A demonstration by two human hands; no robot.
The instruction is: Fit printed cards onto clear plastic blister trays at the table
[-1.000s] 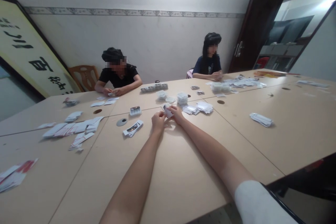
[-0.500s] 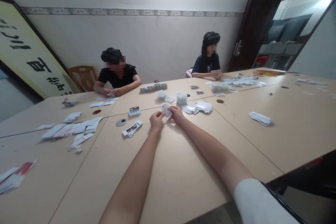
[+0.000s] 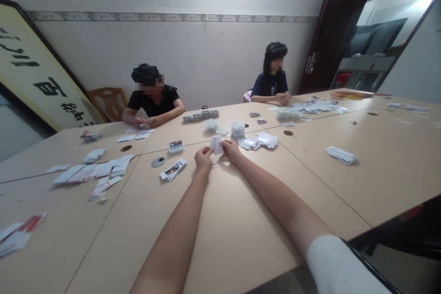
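Between my two hands a small white paper piece (image 3: pixel 216 145) is held upright just above the table; I cannot tell whether it is a card or a packet. My left hand (image 3: pixel 203 158) pinches its left edge, and my right hand (image 3: pixel 230 150) grips its right edge. Beyond it stand stacks of clear plastic trays (image 3: pixel 237 129). Flat white packets (image 3: pixel 263 140) lie to the right of my right hand. Left of my left hand are printed card sleeves (image 3: pixel 173 170) and a clear tray with a dark printed label (image 3: pixel 176 146).
One co-worker (image 3: pixel 153 101) sits across at the left, another (image 3: pixel 272 78) farther right. White paper pieces (image 3: pixel 96 170) spread over the table's left side. A bundle of white strips (image 3: pixel 341 155) lies at the right. Packed trays (image 3: pixel 200 115) line the far edge.
The white paper piece has turned between my fingers: its dark print no longer shows, and a plain white face is toward me. Both hands stay in nearly the same place.
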